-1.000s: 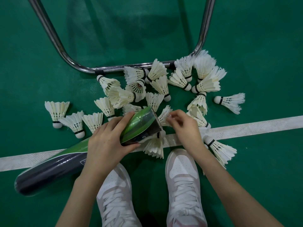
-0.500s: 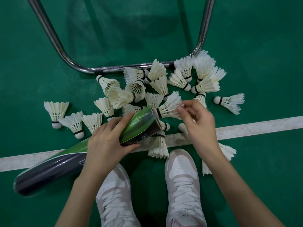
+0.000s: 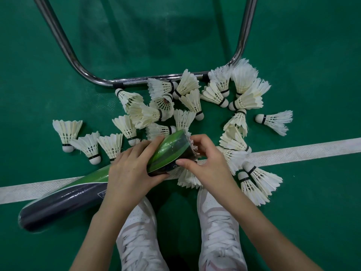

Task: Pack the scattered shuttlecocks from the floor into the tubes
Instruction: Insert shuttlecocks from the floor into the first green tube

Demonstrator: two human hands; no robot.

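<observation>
Shuttlecock half inside tube mouth, feather tips showing. Right hand fingers curled at mouth, pushing it in. Left hand wrapped round tube near mouth. Next: seat fully, then grab another from pile beyond tube.

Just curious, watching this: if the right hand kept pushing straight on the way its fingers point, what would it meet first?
The right hand points at the tube mouth, where a shuttlecock sits partly in. It would likely meet those feathers first, then the tube's rim; depth is hard to judge.
</observation>
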